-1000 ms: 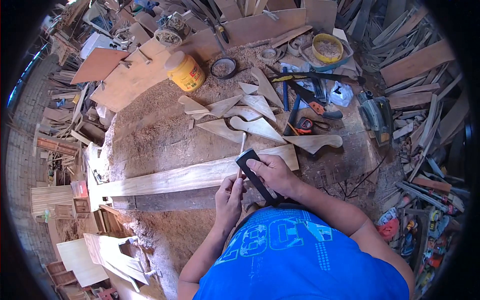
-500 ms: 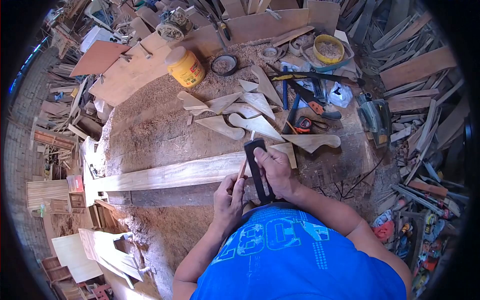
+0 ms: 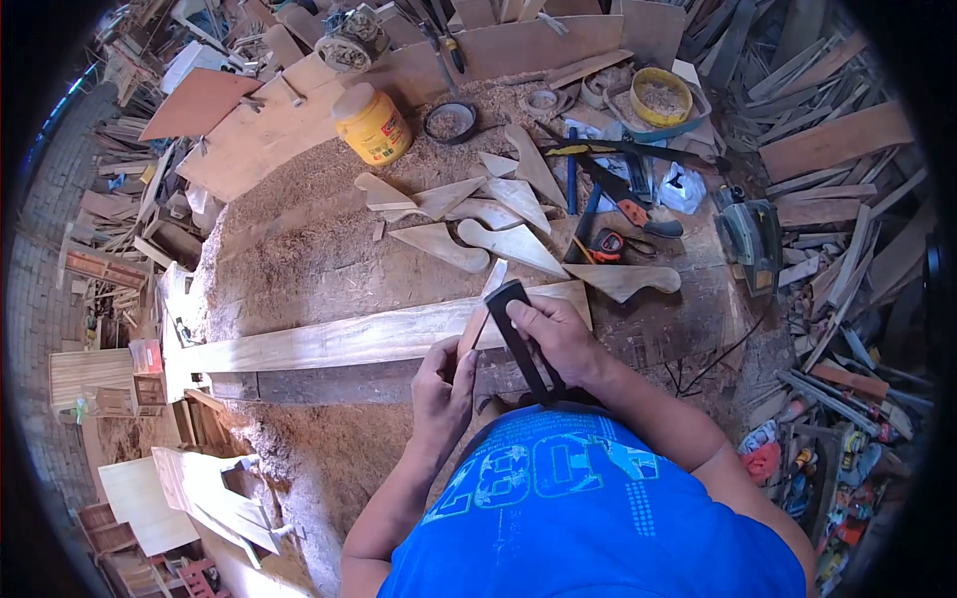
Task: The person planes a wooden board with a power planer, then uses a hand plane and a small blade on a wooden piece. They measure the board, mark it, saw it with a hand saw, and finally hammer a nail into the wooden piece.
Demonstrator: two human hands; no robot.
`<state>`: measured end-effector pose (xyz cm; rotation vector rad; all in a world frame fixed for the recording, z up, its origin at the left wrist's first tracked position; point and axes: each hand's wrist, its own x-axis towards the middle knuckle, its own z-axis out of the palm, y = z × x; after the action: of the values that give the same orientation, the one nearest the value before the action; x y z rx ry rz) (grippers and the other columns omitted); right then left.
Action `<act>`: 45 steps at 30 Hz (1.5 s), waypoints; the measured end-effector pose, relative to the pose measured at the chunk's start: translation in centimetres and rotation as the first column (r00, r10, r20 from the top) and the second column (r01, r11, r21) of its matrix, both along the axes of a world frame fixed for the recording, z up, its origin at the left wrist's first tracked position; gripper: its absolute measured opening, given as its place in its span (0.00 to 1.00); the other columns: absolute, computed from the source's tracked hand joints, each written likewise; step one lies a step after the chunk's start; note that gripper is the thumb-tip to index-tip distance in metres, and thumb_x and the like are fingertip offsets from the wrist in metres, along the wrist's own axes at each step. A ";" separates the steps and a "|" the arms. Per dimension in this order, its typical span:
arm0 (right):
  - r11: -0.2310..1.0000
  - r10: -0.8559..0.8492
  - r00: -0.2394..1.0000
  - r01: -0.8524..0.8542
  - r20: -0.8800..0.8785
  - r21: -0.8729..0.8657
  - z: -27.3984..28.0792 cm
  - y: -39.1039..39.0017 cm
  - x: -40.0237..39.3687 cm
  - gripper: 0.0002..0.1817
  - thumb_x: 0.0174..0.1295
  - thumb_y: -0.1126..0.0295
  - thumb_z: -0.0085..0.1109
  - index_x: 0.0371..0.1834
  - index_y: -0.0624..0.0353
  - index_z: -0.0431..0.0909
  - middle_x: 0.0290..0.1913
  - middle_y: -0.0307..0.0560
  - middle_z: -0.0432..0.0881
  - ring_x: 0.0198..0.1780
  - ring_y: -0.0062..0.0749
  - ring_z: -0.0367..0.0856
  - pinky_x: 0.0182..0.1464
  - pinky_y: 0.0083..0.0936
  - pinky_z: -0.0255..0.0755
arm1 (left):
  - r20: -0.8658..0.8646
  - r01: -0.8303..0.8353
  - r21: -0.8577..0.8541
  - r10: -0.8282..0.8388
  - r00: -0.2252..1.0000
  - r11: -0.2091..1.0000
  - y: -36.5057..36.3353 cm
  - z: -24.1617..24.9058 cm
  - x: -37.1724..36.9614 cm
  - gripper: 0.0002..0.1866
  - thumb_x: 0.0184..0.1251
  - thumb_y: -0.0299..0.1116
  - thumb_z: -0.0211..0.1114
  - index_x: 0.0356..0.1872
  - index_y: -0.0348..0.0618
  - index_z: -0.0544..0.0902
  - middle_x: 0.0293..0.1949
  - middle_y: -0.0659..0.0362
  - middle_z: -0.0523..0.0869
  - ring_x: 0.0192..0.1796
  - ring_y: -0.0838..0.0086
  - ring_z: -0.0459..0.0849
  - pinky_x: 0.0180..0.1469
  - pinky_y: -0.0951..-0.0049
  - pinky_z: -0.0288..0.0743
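My left hand (image 3: 444,392) is closed around the lower part of a slim wooden strip (image 3: 475,329), its pale upper end pointing away from me. My right hand (image 3: 560,344) grips a long, flat black block (image 3: 528,351), tilted beside the strip, with the thumb lying on its face. The two are close together just in front of my blue shirt. Beyond them, a long pale board (image 3: 349,340) lies across the workbench (image 3: 289,264). Several curved, pointed wooden pieces (image 3: 513,247) are piled behind the board.
A tape measure (image 3: 606,242) and a handsaw (image 3: 634,211) lie at the right, near a power tool (image 3: 748,239). A yellow jar (image 3: 373,125) and a shallow black dish (image 3: 451,122) stand at the back. Wood scraps (image 3: 827,149) crowd the right side.
The wooden strip has turned so that more of its broad face shows. My left hand has shifted slightly left, and the black block's top has tilted a little, opening a wider gap between the hands.
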<state>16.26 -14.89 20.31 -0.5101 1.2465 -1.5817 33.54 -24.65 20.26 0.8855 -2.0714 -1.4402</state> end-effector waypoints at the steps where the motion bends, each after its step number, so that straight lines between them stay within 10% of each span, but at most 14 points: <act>1: 0.999 0.032 0.998 -0.032 -0.047 0.003 0.0 0.1 0.0 0.17 0.77 0.56 0.52 0.36 0.57 0.80 0.23 0.29 0.73 0.22 0.10 0.69 0.22 0.13 0.62 | -0.022 0.002 0.001 -0.002 1.000 1.000 0.2 -0.2 -0.1 0.13 0.76 0.28 0.61 0.54 0.31 0.79 0.38 0.62 0.84 0.38 0.85 0.76 0.41 0.82 0.71; 16: 0.992 0.106 0.987 -0.113 -0.125 -0.050 1.8 0.1 0.4 0.18 0.78 0.60 0.50 0.50 0.66 0.80 0.32 0.39 0.83 0.32 0.17 0.79 0.32 0.17 0.73 | -0.138 0.111 0.414 -0.059 0.989 0.903 0.3 0.9 -1.6 0.18 0.82 0.36 0.49 0.58 0.35 0.80 0.32 0.62 0.82 0.32 0.82 0.75 0.36 0.79 0.71; 32: 0.995 -0.070 0.994 0.076 -0.085 0.069 0.4 -0.8 0.4 0.17 0.76 0.59 0.53 0.38 0.62 0.81 0.25 0.36 0.78 0.25 0.16 0.74 0.25 0.18 0.68 | 0.070 0.148 0.019 -0.149 0.986 0.989 0.5 0.5 -1.5 0.22 0.85 0.41 0.42 0.43 0.37 0.82 0.21 0.62 0.78 0.23 0.81 0.73 0.27 0.76 0.68; 36: 0.971 -0.199 0.979 0.202 -0.031 0.125 0.1 -1.1 0.6 0.19 0.74 0.53 0.55 0.30 0.56 0.77 0.22 0.34 0.74 0.21 0.16 0.70 0.22 0.19 0.63 | 0.093 0.145 0.108 -0.155 0.983 0.984 0.3 1.1 -1.0 0.23 0.84 0.42 0.42 0.41 0.36 0.82 0.20 0.63 0.76 0.23 0.81 0.72 0.28 0.77 0.67; 38: 0.767 -0.616 0.785 0.579 0.066 0.277 -0.4 -2.4 -2.5 0.24 0.72 0.46 0.55 0.25 0.51 0.71 0.19 0.33 0.69 0.17 0.19 0.66 0.17 0.20 0.59 | 0.108 0.146 0.135 -0.161 0.981 0.980 0.8 0.7 -0.1 0.23 0.84 0.42 0.42 0.41 0.36 0.82 0.20 0.64 0.76 0.23 0.81 0.72 0.28 0.77 0.67; 40: 0.695 -0.719 0.695 0.717 0.023 0.061 -0.9 -1.4 -6.8 0.23 0.73 0.48 0.55 0.24 0.52 0.70 0.20 0.34 0.70 0.16 0.18 0.67 0.17 0.19 0.61 | 0.138 0.195 0.225 -0.230 0.963 0.955 1.4 -0.2 1.3 0.23 0.84 0.42 0.43 0.41 0.35 0.82 0.22 0.64 0.77 0.25 0.82 0.72 0.29 0.77 0.67; 45: 0.862 -0.478 0.864 0.496 -0.159 0.105 -0.6 -0.9 -3.9 0.20 0.73 0.51 0.57 0.28 0.54 0.75 0.21 0.33 0.72 0.18 0.15 0.68 0.18 0.16 0.62 | -0.006 0.097 0.566 -0.114 0.993 0.819 -0.7 0.9 0.2 0.24 0.84 0.44 0.43 0.48 0.36 0.84 0.24 0.63 0.79 0.26 0.81 0.73 0.31 0.78 0.68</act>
<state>12.41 -15.78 19.69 -0.2076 1.6697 -1.8792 33.71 -25.30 21.14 1.0179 -1.7428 -2.1780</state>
